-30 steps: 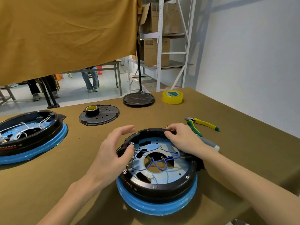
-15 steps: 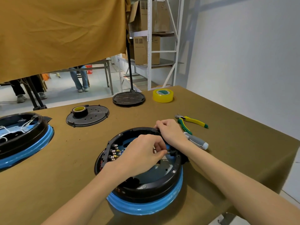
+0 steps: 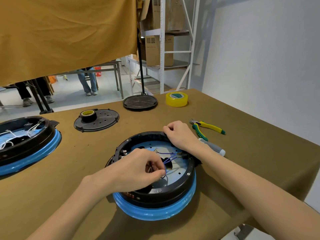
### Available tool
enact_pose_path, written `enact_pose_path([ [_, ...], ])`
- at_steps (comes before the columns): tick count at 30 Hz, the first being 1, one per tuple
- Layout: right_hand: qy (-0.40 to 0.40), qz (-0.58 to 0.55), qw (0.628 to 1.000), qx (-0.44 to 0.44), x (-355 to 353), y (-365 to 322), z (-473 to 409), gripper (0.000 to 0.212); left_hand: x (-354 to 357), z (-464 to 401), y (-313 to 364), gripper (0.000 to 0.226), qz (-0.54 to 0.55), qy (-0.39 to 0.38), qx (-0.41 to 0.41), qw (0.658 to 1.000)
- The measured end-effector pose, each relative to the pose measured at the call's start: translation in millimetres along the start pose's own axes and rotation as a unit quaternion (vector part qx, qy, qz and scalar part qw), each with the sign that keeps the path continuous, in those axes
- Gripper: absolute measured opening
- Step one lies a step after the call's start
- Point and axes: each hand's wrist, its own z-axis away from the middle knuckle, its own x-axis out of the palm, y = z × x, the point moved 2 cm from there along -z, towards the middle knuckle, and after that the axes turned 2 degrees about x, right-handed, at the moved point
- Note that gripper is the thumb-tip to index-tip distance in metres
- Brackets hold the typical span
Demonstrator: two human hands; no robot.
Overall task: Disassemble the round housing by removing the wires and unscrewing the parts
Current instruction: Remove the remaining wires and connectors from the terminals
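Observation:
A round black housing [image 3: 174, 191] with a blue rim lies open side up on the table in front of me. Blue wires [image 3: 168, 157] run across its pale inner plate to terminals at the right wall. My left hand [image 3: 138, 170] is over the middle of the housing and pinches a loop of the blue wire between thumb and fingertips. My right hand [image 3: 180, 134] has its fingers curled over the far rim of the housing and grips it.
A screwdriver [image 3: 213, 148] and yellow-green pliers [image 3: 206, 128] lie just right of the housing. A black cover plate [image 3: 103, 122] carries a tape roll [image 3: 88, 115]. A second housing [image 3: 26, 144] sits far left; another black disc [image 3: 140, 102] and yellow tape [image 3: 176, 99] lie at the back.
My left hand went from the housing's left rim to its middle, then drew back toward me pinching a blue wire. My right hand stayed on the far rim.

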Motion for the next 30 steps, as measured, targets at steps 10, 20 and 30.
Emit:
enact_pose_path([
  [10,0.007,0.001,1.0,-0.005,0.7,0.9,2.5,0.048,-12.6,2.3,-4.7,0.03,0.02,0.08,0.039,0.996],
  [20,0.01,-0.012,1.0,0.002,1.9,2.5,1.3,0.05,-20.3,-0.6,-3.6,0.013,-0.051,0.116,0.034,0.991],
  [30,0.009,-0.023,1.0,0.01,1.5,2.8,0.5,0.048,-2.5,-29.8,23.0,0.007,-0.238,0.118,0.061,0.962],
])
